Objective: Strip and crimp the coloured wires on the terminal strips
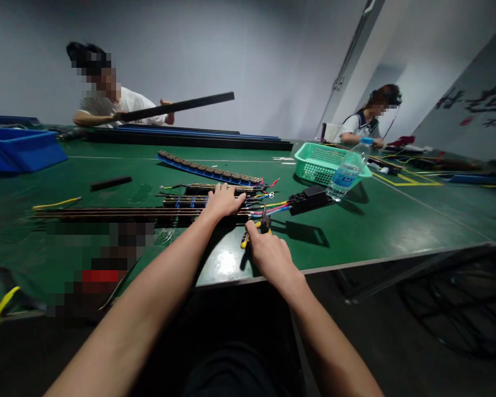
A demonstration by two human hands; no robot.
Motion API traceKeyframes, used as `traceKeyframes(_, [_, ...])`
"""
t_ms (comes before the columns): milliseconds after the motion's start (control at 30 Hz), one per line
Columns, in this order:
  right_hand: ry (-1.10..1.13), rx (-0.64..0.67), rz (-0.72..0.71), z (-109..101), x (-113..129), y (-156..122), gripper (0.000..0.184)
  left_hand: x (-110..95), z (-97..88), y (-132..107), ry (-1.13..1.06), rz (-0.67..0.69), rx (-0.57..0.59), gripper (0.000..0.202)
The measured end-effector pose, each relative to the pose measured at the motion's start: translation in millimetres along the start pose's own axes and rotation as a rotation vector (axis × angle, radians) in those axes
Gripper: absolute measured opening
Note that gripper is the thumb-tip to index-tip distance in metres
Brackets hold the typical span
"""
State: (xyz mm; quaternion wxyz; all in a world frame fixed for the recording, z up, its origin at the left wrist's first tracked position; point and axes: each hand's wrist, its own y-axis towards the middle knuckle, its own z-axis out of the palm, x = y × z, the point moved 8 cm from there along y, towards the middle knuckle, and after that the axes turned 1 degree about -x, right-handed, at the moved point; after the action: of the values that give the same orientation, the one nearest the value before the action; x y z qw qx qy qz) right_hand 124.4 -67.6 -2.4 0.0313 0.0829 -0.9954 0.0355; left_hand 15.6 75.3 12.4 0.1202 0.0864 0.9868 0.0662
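As my left hand [224,200] lies spread over the dark strips [149,216] on the bench [380,237], I've got my right hand [270,251] wrapped around yellow-handled pliers [265,223], just beside the coloured wires [276,210]!

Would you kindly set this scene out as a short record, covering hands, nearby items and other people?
Left hand: resting on dark strips
Right hand: holding yellow-handled pliers
Right of strips: black box with coloured wires
Near box: green basket, water bottle
Far left: blue bin
Background: one person holding a long black bar; another person at right
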Motion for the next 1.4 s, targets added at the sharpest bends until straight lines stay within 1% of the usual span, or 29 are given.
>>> traceKeyframes(133, [0.025,-0.13,-0.039,-2.2,-1.0,-0.4,0.04,-0.5,-0.2,-0.2,0.005,-0.007,0.006,0.066])
traceKeyframes(233, [0.159,-0.244,-0.012,-2.2,-8.1,-3.4,0.032,-0.7,-0.2,0.0,0.002,-0.001,-0.005,0.065])
traceKeyframes(300, [0.344,-0.33,0.022,-3.5,-15.9,-7.1,0.029,-0.6,-0.1,0.1,-0.001,0.004,-0.011,0.065])
traceKeyframes(367, [0.612,-0.411,0.049,-4.4,-25.3,-10.8,0.027,-0.8,-0.2,0.1,-0.003,0.012,-0.021,0.064])
traceKeyframes(433, [0.918,-0.478,0.054,-4.2,-33.4,-13.3,0.03,-0.9,-0.6,0.2,-0.008,0.021,-0.033,0.065])
traceKeyframes(500, [1.172,-0.521,0.038,-3.3,-37.6,-13.9,0.036,-0.8,-0.5,0.2,-0.012,0.025,-0.039,0.065])
traceKeyframes(567, [1.346,-0.533,0.036,-1.1,-39.4,-13.1,0.041,-0.3,0.2,0.3,-0.012,0.022,-0.039,0.065])
traceKeyframes(667, [1.526,-0.524,0.053,3.3,-41.5,-11.1,0.044,0.0,1.0,0.4,-0.001,0.019,-0.038,0.065])
traceKeyframes(833, [1.843,-0.48,0.024,6.5,-45.0,-8.2,0.049,-0.7,-0.1,-0.7,0.001,0.023,-0.045,0.064])
traceKeyframes(1000, [2.169,-0.479,0.179,14.0,-48.3,-6.8,0.063,-2.0,-1.9,-2.2,-0.007,0.023,-0.057,0.064])
traceKeyframes(1067, [2.23,-0.475,0.196,15.0,-46.2,-6.3,0.064,-2.0,-2.0,-2.1,-0.012,0.025,-0.061,0.064])
traceKeyframes(1167, [2.203,-0.5,0.159,14.2,-44.1,-6.9,0.061,-1.4,-1.3,-1.9,-0.014,0.026,-0.061,0.065])
traceKeyframes(1300, [2.043,-0.552,0.074,13.8,-42.5,-8.9,0.049,-0.1,-1.1,-2.4,-0.019,0.025,-0.058,0.062])
traceKeyframes(1400, [1.844,-0.57,0.032,14.9,-40.6,-10.5,0.038,-0.4,-2.2,-2.9,-0.02,0.033,-0.064,0.061])
